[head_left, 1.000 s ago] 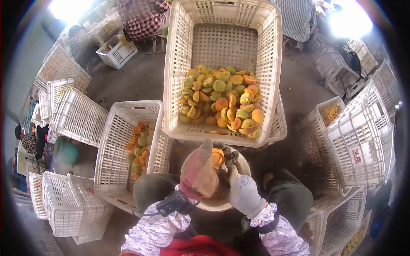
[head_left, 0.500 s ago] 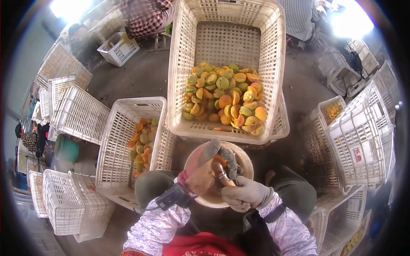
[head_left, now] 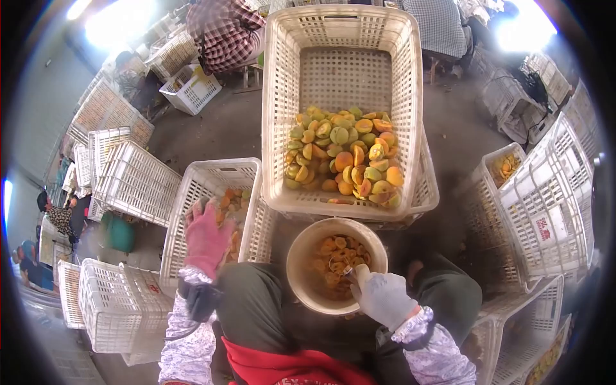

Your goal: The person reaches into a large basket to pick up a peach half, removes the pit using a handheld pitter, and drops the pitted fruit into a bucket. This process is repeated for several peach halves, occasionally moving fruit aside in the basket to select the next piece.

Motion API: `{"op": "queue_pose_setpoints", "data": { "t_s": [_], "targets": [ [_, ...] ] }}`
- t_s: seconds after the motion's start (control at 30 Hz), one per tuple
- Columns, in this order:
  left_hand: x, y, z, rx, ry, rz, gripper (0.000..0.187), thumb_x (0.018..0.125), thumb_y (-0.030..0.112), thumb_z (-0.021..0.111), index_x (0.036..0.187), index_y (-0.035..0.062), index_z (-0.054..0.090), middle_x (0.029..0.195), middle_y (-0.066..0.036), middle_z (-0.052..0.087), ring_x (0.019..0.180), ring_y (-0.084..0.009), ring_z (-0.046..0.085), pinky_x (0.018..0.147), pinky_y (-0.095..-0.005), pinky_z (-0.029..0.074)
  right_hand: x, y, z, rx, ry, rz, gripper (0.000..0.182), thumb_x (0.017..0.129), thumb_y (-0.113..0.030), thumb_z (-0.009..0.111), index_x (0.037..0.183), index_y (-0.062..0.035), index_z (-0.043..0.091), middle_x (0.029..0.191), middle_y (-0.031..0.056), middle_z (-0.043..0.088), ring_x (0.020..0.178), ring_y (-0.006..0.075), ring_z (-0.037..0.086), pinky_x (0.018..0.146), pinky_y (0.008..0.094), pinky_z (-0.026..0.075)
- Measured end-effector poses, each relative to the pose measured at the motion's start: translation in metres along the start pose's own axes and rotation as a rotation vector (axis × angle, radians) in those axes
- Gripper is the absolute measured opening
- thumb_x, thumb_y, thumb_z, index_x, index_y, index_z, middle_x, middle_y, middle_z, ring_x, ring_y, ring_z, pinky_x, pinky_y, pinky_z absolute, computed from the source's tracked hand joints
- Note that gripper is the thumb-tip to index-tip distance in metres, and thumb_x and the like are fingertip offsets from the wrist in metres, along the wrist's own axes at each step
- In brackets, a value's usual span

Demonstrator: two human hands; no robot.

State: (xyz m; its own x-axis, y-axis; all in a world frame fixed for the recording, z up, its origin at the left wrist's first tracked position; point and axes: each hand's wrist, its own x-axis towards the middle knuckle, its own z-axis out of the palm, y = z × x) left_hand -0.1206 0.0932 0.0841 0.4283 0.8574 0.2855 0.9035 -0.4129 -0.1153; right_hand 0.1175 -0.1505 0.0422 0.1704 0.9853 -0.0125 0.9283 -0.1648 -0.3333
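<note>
your left hand (head_left: 208, 240), pink-gloved, is over the fruit (head_left: 236, 197) in the left crate (head_left: 259, 224), fingers spread; i cannot tell if it touches any. your right hand (head_left: 387, 299) is closed round a tool (head_left: 348, 270) whose metal tip sits over the orange pieces (head_left: 337, 251) in the bucket (head_left: 303, 256) between your knees (head_left: 250, 292). ahead, the big crate (head_left: 346, 77) holds fruit halves (head_left: 343, 158).

This looks like a fruit-processing workshop. White plastic crates (head_left: 138, 181) stand stacked at nine o'clock, with taller stacks (head_left: 545, 199) at three. At twelve, a big crate (head_left: 276, 115) holds cut fruit (head_left: 343, 157); a bucket (head_left: 301, 256) of orange pieces stands near the centre. Co-workers sit at eleven (head_left: 224, 35) and one (head_left: 436, 29), above a bare, dull floor (head_left: 192, 138). A plain wall (head_left: 38, 115) runs at ten.
</note>
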Motion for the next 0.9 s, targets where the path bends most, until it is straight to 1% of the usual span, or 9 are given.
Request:
{"op": "queue_pose_setpoints", "data": {
  "t_s": [0.17,0.23,0.43,0.57,0.67,0.7,0.77,0.8,0.9],
  "targets": [
    [0.054,0.091,0.002,-0.486,-0.438,0.064,0.047,0.086,0.036,0.055,0.118,0.0027,0.057,0.124,-0.019,0.054,0.109,-0.0331,0.057,0.094,-0.0426,0.044,0.007,-0.001,-0.017,0.109,0.212,-0.033,0.017,0.085,-0.024,0.061,0.089,-0.01,0.053,0.054,0.0028,0.055,0.043,0.0216,0.057,0.038,0.0335,0.042],
    [0.084,0.126,0.04,-0.324,-0.569,-0.003,0.045,0.084,0.037,0.057,0.116,0.0045,0.059,0.122,-0.017,0.057,0.108,-0.0331,0.058,0.093,-0.0417,0.045,0.009,0.001,-0.025,0.138,0.204,0.007,0.016,0.086,-0.025,0.061,0.087,-0.0107,0.052,0.054,0.0038,0.054,0.042,0.0229,0.057,0.038,0.0339,0.042],
    [0.122,0.156,0.12,-0.351,-0.487,-0.223,0.048,0.078,0.04,0.064,0.111,0.0045,0.059,0.109,-0.02,0.062,0.104,-0.0339,0.06,0.087,-0.0423,0.048,0.01,0.01,-0.04,0.26,0.004,0.19,0.023,0.082,-0.018,0.064,0.098,-0.0059,0.053,0.067,0.0106,0.062,0.055,0.0291,0.061,0.047,0.0376,0.046],
    [0.125,0.135,0.132,-0.524,-0.443,-0.178,0.051,0.077,0.04,0.067,0.112,0.0039,0.058,0.101,-0.018,0.065,0.098,-0.0298,0.063,0.082,-0.0398,0.049,0.014,0.013,-0.038,0.291,0.166,0.156,0.017,0.085,-0.024,0.063,0.089,-0.0117,0.052,0.058,0.0096,0.057,0.046,0.028,0.058,0.043,0.0366,0.045],
    [0.115,0.107,0.12,-1.147,-0.698,-0.064,0.035,0.081,0.013,0.066,0.114,0.0036,0.056,0.101,-0.012,0.065,0.095,-0.0215,0.063,0.08,-0.0312,0.051,0.015,0.015,-0.035,0.373,0.308,0.146,0.017,0.084,-0.018,0.063,0.093,-0.0086,0.053,0.06,0.0131,0.058,0.049,0.0295,0.059,0.044,0.0357,0.047],
    [0.105,0.104,0.114,-1.145,-0.695,-0.057,0.035,0.081,0.013,0.066,0.114,0.0036,0.056,0.101,-0.012,0.065,0.095,-0.0215,0.063,0.08,-0.0312,0.051,0.016,0.017,-0.032,0.373,0.315,0.148,0.017,0.084,-0.018,0.063,0.093,-0.0086,0.053,0.06,0.0131,0.058,0.049,0.0295,0.059,0.044,0.0357,0.047],
    [0.076,0.098,0.095,-1.922,-0.837,0.051,0.032,0.086,0.007,0.063,0.116,-0.0006,0.054,0.105,-0.016,0.064,0.095,-0.0293,0.064,0.084,-0.0437,0.053,0.022,0.019,-0.031,0.828,0.25,0.261,0.019,0.087,-0.011,0.059,0.101,-0.0008,0.053,0.062,0.0099,0.06,0.05,0.0197,0.06,0.048,0.0317,0.048],
    [0.058,0.103,0.063,-2.056,-0.911,0.017,0.034,0.086,0.009,0.064,0.117,0.0,0.054,0.108,-0.016,0.063,0.097,-0.031,0.064,0.085,-0.0461,0.053,0.028,0.009,-0.057,1.176,0.064,0.479,0.017,0.09,-0.012,0.055,0.101,0.0009,0.052,0.065,0.0063,0.058,0.049,0.0121,0.057,0.049,0.0272,0.047],
    [0.014,0.125,0.016,-2.231,-0.942,-0.014,0.036,0.087,0.009,0.062,0.121,0.0021,0.052,0.112,-0.015,0.061,0.104,-0.0298,0.061,0.088,-0.0451,0.052,0.038,0.0,-0.051,1.31,0.043,0.459,0.017,0.091,-0.012,0.054,0.101,0.0008,0.052,0.071,0.0062,0.058,0.051,0.0103,0.056,0.05,0.0251,0.047]
  ]
}}
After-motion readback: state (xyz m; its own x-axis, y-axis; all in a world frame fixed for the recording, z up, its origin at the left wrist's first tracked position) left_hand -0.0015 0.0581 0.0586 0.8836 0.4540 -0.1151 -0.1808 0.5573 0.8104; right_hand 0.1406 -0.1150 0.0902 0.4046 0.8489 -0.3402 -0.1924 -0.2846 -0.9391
